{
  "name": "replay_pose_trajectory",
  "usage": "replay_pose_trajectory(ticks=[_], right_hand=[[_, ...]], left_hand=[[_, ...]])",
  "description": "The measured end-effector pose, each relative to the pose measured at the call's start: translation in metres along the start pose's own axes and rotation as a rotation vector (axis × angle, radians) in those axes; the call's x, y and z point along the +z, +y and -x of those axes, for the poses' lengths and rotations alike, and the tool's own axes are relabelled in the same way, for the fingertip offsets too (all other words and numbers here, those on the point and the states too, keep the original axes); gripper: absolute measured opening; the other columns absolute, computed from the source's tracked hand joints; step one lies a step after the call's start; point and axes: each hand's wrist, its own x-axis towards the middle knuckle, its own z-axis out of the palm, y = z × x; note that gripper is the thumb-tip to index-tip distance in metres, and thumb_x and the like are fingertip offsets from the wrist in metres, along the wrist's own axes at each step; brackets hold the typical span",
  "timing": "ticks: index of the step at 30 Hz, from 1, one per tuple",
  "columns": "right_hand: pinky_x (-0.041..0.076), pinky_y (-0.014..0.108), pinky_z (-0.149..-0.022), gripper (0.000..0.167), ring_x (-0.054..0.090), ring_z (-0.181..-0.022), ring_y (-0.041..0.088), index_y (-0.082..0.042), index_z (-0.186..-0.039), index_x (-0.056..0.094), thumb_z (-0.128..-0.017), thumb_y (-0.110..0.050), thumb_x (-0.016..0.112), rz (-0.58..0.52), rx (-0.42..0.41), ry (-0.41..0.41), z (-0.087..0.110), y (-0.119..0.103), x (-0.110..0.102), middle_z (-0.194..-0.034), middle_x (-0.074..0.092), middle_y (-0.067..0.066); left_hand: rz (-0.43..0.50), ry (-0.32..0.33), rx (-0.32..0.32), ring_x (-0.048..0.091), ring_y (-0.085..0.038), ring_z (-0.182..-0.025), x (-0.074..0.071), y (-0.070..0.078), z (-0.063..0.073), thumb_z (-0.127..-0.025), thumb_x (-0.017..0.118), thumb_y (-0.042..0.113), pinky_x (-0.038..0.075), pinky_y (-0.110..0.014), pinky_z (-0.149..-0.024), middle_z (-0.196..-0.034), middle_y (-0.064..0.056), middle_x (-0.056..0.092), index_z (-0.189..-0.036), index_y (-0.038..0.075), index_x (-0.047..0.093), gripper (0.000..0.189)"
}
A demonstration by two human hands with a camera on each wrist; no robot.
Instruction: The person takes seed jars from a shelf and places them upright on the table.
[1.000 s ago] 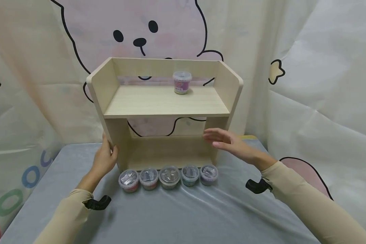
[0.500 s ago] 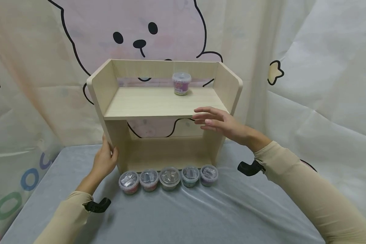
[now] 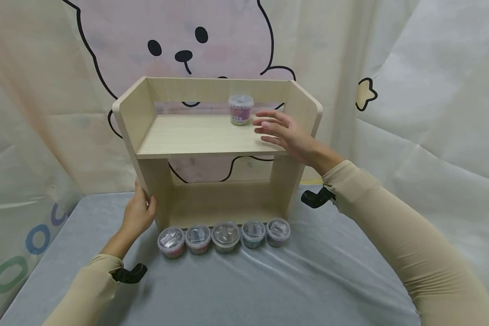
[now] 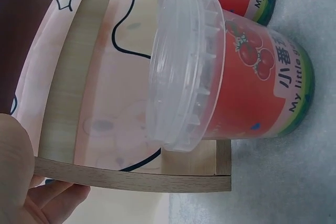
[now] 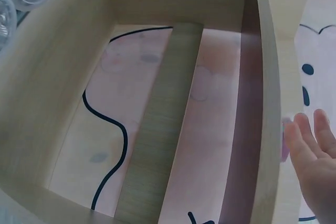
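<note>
My left hand (image 3: 139,213) holds the lower left side panel of a pale wooden two-tier shelf (image 3: 175,136). In the left wrist view the thumb lies on one side of the panel's edge and the fingers (image 4: 63,203) on the other. Over the right part of the upper tier is my right hand (image 3: 283,136), its fingers spread and pointing left, holding nothing. Just left of its fingertips, a small lidded plastic tub (image 3: 241,110) with a purple label stands upright on that tier. Whether fingers and tub touch is hard to tell.
Several lidded tubs stand in a row before the shelf, from a red one (image 3: 171,243) at left to a purple one (image 3: 278,232) at right. A grey-blue cloth (image 3: 228,290) covers the table. Behind hangs a printed curtain (image 3: 334,36).
My right hand has risen from beside the lower tier to the upper tier and moved left, toward the purple-labelled tub. The left hand has kept its hold on the shelf.
</note>
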Motion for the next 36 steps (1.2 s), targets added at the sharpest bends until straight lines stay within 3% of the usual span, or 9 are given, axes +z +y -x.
replay_pose_trajectory(ticks=[4, 12, 21, 24, 29, 36], right_hand=[[0.030, 0.049, -0.124, 0.050, 0.036, -0.147, 0.040, -0.005, -0.151, 0.037, -0.104, -0.019, 0.046, -0.006, 0.023, 0.052, -0.015, 0.000, 0.001, -0.157, 0.039, 0.023], [0.031, 0.048, -0.123, 0.052, 0.035, -0.150, 0.036, -0.002, -0.150, 0.038, -0.104, -0.021, 0.053, 0.074, 0.066, 0.215, -0.043, 0.006, 0.002, -0.158, 0.038, 0.020], [0.028, 0.045, -0.125, 0.054, 0.030, -0.151, 0.031, -0.009, -0.151, 0.038, -0.103, -0.024, 0.057, -0.027, 0.123, 0.324, -0.063, 0.016, 0.002, -0.160, 0.034, 0.013], [0.029, 0.043, -0.125, 0.063, 0.029, -0.153, 0.030, -0.014, -0.156, 0.030, -0.102, -0.027, 0.059, -0.032, 0.139, 0.359, -0.069, 0.020, 0.001, -0.162, 0.030, 0.014], [0.026, 0.040, -0.126, 0.084, 0.028, -0.155, 0.024, -0.026, -0.162, 0.011, -0.098, -0.031, 0.065, -0.009, 0.153, 0.390, -0.081, 0.020, 0.000, -0.166, 0.025, 0.011], [0.017, 0.038, -0.129, 0.089, 0.016, -0.159, 0.019, -0.032, -0.163, 0.007, -0.097, -0.034, 0.067, 0.110, 0.140, 0.341, -0.094, 0.023, 0.005, -0.171, 0.016, 0.006]], left_hand=[[-0.004, 0.004, 0.005, 0.053, -0.030, -0.058, -0.001, 0.000, -0.002, -0.095, 0.054, 0.004, 0.041, -0.046, -0.056, -0.073, -0.021, 0.060, -0.151, 0.000, 0.022, 0.065], [-0.009, -0.001, -0.003, 0.054, -0.030, -0.057, 0.001, 0.000, 0.000, -0.095, 0.055, 0.004, 0.043, -0.046, -0.056, -0.074, -0.022, 0.062, -0.151, 0.000, 0.022, 0.065], [0.000, -0.001, 0.009, 0.056, -0.033, -0.060, 0.003, 0.002, 0.000, -0.094, 0.055, 0.003, 0.044, -0.049, -0.057, -0.075, -0.021, 0.063, -0.152, 0.000, 0.022, 0.066], [0.001, -0.001, 0.019, 0.054, -0.030, -0.058, 0.003, 0.003, 0.001, -0.094, 0.055, 0.002, 0.043, -0.046, -0.056, -0.074, -0.020, 0.062, -0.152, 0.001, 0.022, 0.067], [-0.002, 0.006, 0.022, 0.053, -0.030, -0.059, 0.002, 0.004, -0.001, -0.095, 0.055, 0.003, 0.043, -0.048, -0.057, -0.074, -0.020, 0.060, -0.153, 0.001, 0.021, 0.067], [-0.001, 0.016, 0.011, 0.058, -0.037, -0.063, -0.001, 0.005, 0.001, -0.094, 0.056, 0.003, 0.044, -0.055, -0.060, -0.077, -0.025, 0.062, -0.151, -0.001, 0.024, 0.065]])
